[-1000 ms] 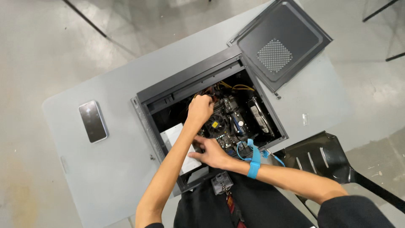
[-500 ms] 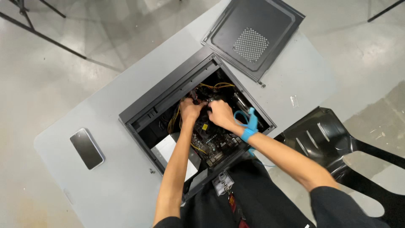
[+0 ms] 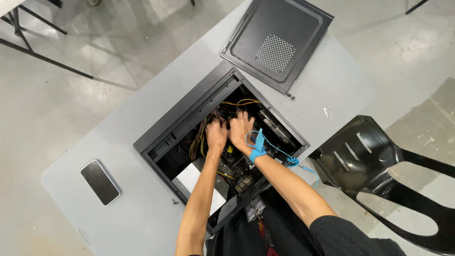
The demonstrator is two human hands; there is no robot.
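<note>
An open black computer case (image 3: 182, 125) lies on its side on a grey table (image 3: 142, 223). Both my hands reach into its middle, side by side over the motherboard (image 3: 237, 168). My left hand (image 3: 216, 133) is curled among the yellow and black cables (image 3: 196, 142). Just to its right, my right hand (image 3: 240, 129) rests with spread fingers on the parts. A blue strap (image 3: 258, 150) circles my right wrist, and its coiled cord runs to the case edge. What the fingertips hold is hidden.
The removed black side panel (image 3: 277, 45) lies at the table's far end. A dark phone (image 3: 100, 181) rests on the table at left. A silver power supply (image 3: 194, 182) sits in the case's near corner. A black chair (image 3: 379, 175) stands at right.
My right hand rose from the case's near edge to join the left hand in the middle. The view shifted, so the case now sits lower and more central.
</note>
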